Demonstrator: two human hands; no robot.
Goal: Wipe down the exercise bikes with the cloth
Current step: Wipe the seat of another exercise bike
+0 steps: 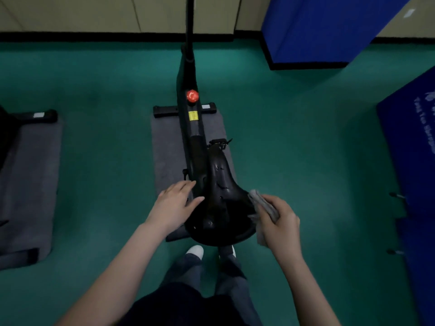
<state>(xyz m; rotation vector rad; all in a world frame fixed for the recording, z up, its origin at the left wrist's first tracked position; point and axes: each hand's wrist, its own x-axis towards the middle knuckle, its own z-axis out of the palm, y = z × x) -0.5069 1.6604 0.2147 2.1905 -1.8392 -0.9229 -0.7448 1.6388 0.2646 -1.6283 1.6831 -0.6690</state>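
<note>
Exercise bike point(191, 128), frame centre: left hand point(174, 203) rests flat-fingered on the saddle point(221, 191) while right hand point(280, 223) grips the folded cloth point(262, 204) at its edge, apparently about to sweep across

The green floor point(306, 142) carries a grey mat point(168, 142) with the exercise bike point(195, 128) standing on it. A second grey mat point(30, 184) lies to the left. Blue pads point(317, 31) sit at the right.

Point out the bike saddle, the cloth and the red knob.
saddle point(221, 196): head view, middle of its top.
cloth point(262, 207): head view, folded part nearest the saddle.
red knob point(192, 96): head view, centre of its face.
</note>
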